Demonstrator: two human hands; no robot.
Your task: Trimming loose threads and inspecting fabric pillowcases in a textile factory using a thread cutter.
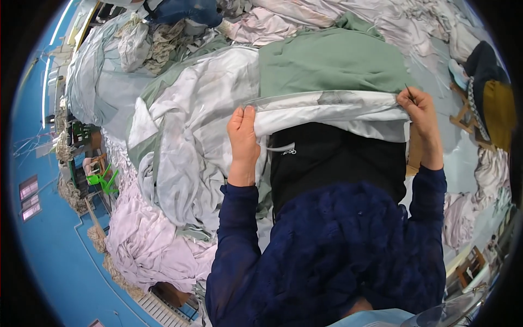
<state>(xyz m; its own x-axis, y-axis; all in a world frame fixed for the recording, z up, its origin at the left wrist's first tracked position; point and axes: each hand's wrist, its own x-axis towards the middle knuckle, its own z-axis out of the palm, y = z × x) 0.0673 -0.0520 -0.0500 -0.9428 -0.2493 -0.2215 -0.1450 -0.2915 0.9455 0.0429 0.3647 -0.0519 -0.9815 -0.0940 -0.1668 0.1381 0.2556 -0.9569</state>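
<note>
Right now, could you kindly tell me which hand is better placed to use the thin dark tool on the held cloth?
Probably the right hand: it holds the thin dark tool at the right end of the held cloth, while the left hand pinches the left end, no tool visible.

- can you see any writing from way over there?
- yes, one bit. i see small white print [292, 152] through the head camera.
- what is it on?
- it's on the black garment [338, 163] the person wears.
- which part?
- on the left side as i look at it, near the low edge of the pale cloth [305, 117]. a thin pale strip [279, 147] is just beside it.
- is it big?
- no, tiny. i see only a few letters, and i can't tell if that's the whole word.
- anything more to read?
- no, that's all i can make out.
</note>
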